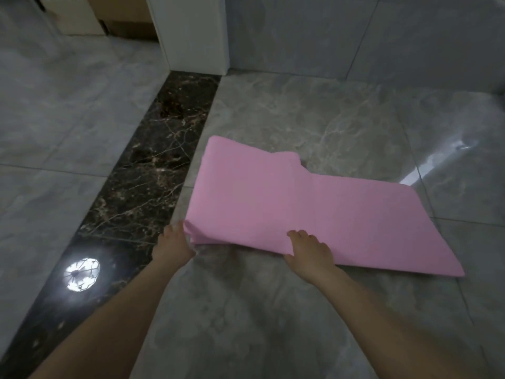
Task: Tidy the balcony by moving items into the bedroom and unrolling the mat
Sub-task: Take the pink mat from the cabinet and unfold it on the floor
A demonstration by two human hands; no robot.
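- A pink mat is seen lying on the grey marble floor, folded in layers rather than spread out; its near edge is lifted slightly off the tiles at the left corner, where several stacked layers are visible.
- The left hand is placed at the mat's near-left corner; its fingers are curled round the layered edge and the corner is gripped.
- The right hand is laid on the mat's near edge, further right; the fingers are extended over the top surface while the thumb lies at the edge; whether the edge is pinched or only pressed cannot be told.
- Both forearms are extended forward from the lower part of the view.
- A dark veined threshold strip is set in the floor just left of the mat; a bright lamp reflection is shown on it.
- A white door frame stands beyond the strip's far end; cardboard boxes are visible behind it.
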